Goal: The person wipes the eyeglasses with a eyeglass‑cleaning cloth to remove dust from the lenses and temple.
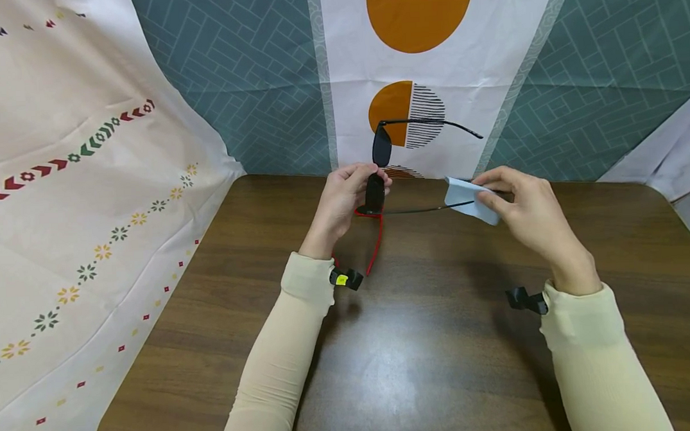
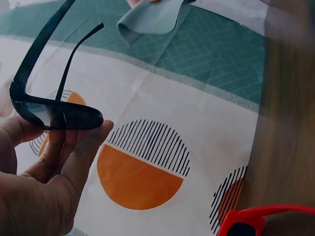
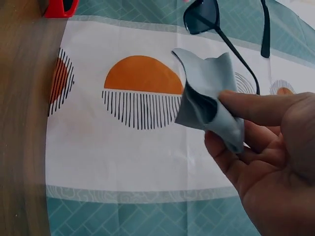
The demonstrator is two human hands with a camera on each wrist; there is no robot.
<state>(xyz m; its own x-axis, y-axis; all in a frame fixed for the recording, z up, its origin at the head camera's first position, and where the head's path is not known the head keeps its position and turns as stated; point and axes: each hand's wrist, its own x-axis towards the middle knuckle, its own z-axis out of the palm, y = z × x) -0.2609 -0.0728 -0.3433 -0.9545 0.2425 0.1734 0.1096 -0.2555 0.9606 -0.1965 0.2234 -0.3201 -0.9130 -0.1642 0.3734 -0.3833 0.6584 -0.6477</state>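
Note:
Black sunglasses with dark lenses are held up above the table by my left hand, its fingers and thumb gripping the front near the bridge. Both temples are unfolded and point right. My right hand pinches a folded light-blue cloth between thumb and fingers. In the head view the lower temple overlaps the cloth. From the right wrist, the cloth shows bunched, with the sunglasses beyond it. Red-framed glasses lie on the table beneath my left hand, partly hidden by it.
The brown wooden table spreads under both arms. A teal and white patterned cloth hangs behind its far edge. At the left drapes a cream embroidered cloth. Black bands sit at both wrists.

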